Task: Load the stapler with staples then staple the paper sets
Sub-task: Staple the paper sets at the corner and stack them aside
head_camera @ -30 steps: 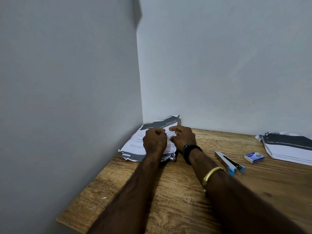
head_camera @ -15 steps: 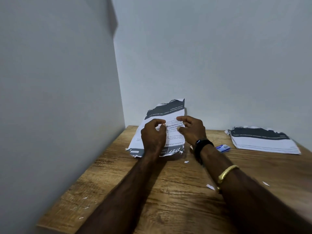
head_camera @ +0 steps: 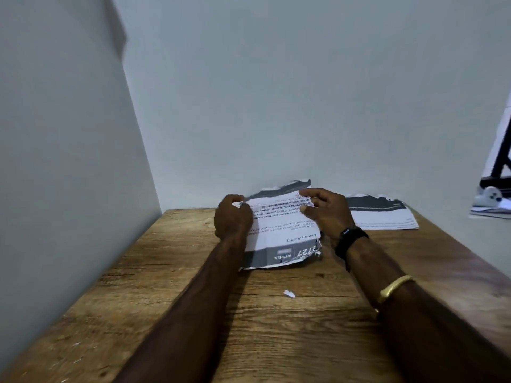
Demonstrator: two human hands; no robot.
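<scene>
Both hands held a printed paper set (head_camera: 279,233) tilted up off the wooden surface (head_camera: 276,327), the left hand (head_camera: 232,218) gripping its left edge and the right hand (head_camera: 327,214) pinching its right edge, while a second paper stack (head_camera: 381,214) lay near the wall and a paper scrap (head_camera: 289,293) lay in front.

Both bare forearms reach forward from the bottom of the view and draw nearer each other toward the hands. The left hand (head_camera: 233,217) shows its back to the camera, its fingers curled over the left edge of a paper set (head_camera: 279,230). The right hand (head_camera: 326,214) is turned partly on its side, and its forefinger and thumb pinch the right edge near the top while the other fingers curl loosely behind. The right wrist carries a black watch (head_camera: 349,241). A gold bangle (head_camera: 395,287) sits further down that forearm.
</scene>
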